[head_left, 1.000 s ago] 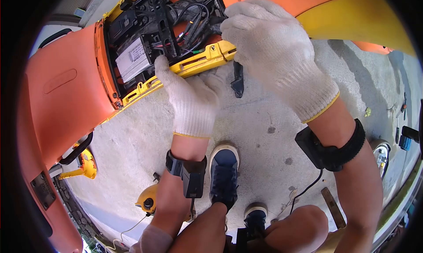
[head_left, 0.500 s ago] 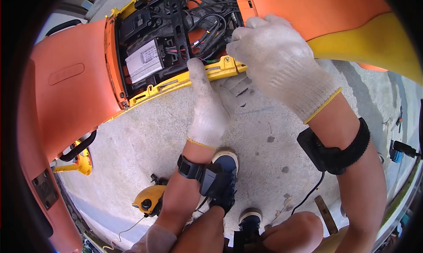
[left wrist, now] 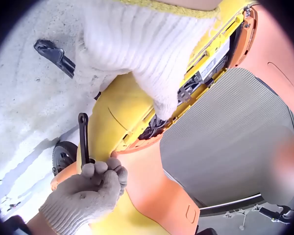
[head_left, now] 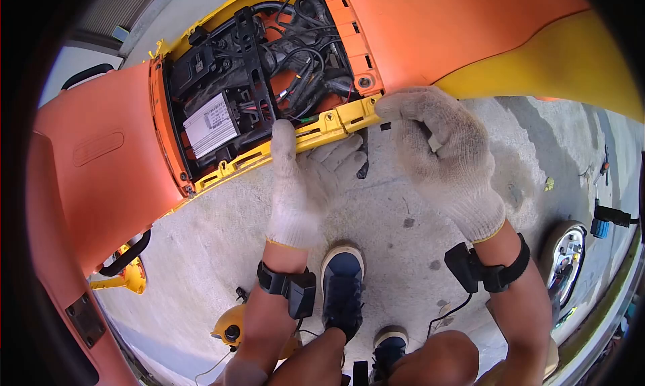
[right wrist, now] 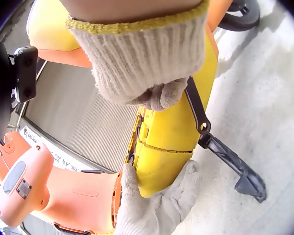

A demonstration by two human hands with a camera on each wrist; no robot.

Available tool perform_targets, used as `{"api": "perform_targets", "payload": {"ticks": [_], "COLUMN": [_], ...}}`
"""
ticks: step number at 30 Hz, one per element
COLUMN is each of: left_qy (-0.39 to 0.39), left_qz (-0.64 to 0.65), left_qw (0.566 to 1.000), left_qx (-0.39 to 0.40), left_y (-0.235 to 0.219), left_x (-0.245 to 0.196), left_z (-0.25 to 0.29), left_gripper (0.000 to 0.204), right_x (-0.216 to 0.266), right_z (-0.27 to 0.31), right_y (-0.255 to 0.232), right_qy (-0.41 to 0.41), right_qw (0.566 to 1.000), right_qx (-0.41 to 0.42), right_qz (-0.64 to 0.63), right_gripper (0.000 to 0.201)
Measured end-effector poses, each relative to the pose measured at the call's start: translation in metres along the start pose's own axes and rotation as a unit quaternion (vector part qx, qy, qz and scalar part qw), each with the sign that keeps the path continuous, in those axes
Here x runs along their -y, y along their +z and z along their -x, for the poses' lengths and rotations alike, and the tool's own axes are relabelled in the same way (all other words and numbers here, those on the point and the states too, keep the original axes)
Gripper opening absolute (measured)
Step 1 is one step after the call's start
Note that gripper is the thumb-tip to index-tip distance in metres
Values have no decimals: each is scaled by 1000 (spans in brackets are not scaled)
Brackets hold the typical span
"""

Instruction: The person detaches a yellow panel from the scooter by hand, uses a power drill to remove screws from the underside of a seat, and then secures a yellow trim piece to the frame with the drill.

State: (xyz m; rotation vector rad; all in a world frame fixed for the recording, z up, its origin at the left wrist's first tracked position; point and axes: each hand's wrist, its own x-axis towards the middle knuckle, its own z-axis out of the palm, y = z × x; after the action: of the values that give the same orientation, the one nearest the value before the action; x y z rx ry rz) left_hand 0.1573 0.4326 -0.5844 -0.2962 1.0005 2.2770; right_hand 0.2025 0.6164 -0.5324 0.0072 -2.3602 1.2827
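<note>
An orange and yellow scooter has its body compartment uncovered, showing wiring and a silver finned box. My gloved left hand grips the yellow side panel, thumb over its top edge and fingers along the outside. In the right wrist view its thumb and fingers straddle the panel. My gloved right hand is curled, fingertips right at the panel's end below the orange cover; I cannot tell whether it holds something small. A black crank-like arm overlaps the curled fingers in the left wrist view.
A black stand sticks out below the body. On the concrete floor are a yellow device with a black knob, a yellow part, a round tray of small items and an orange-handled tool. My shoes are below the hands.
My right hand has come down off the orange cover's edge and rolled over, its fingers now curled toward me. My left hand has slid right along the yellow panel.
</note>
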Motion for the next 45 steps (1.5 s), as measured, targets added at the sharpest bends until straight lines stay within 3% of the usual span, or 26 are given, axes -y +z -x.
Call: {"api": "perform_targets", "payload": {"ticks": [1,3,4,6,7,9,10,12,15,18,22,25,28,31,34,43,45], "left_qy": [-4,56,51,104,100,165,190,190,233,275,289,304,303,310,305,297,298], "left_qz": [-4,-109,-113,-116,-120,-62,-45,-30,-16,-8,-16,-37,-29,-35,-34,-43,-40], "left_qw": [1000,992,992,988,988,984,978,977,964,943,941,940,940,935,936,941,940], "left_qx": [4,-3,2,-20,-16,-36,-69,-96,-128,-189,-177,-152,-152,-167,-172,-157,-163], "left_y": [-6,-13,-15,-19,-24,-38,-44,-62,-82,-82,-96,-92,-94,-93,-101,-97,-94], "left_x": [1,3,4,3,2,-2,-4,-16,-32,-47,-60,-61,-63,-61,-61,-60,-59], "left_z": [2,7,7,7,8,8,8,18,27,34,25,20,18,17,17,18,19], "left_gripper": [96,91,91,89,89,90,98,102,111,98,85,78,72,73,73,74,74], "right_x": [-1,-8,-12,-22,-28,-36,-36,-36,-39,-35,-40,-48,-45,-35,-26,-44,-50], "right_z": [5,18,24,34,38,41,39,34,32,26,31,39,37,34,31,36,38], "right_y": [-1,2,6,24,33,50,54,62,81,96,106,124,124,124,131,136,135], "right_qy": [3,227,230,337,340,355,359,361,310,312,326,294,307,322,349,355,284], "right_qw": [1000,970,969,934,934,920,919,913,935,930,917,891,872,857,825,850,884], "right_qx": [-6,-4,-11,77,71,165,159,182,170,176,147,90,76,69,11,31,-13], "right_qz": [1,-87,-86,-86,-87,-27,-29,-47,-36,-86,-178,-334,-374,-397,-444,-389,-371], "right_gripper": [17,18,18,27,27,49,49,69,72,74,67,56,48,83,81,70,42]}}
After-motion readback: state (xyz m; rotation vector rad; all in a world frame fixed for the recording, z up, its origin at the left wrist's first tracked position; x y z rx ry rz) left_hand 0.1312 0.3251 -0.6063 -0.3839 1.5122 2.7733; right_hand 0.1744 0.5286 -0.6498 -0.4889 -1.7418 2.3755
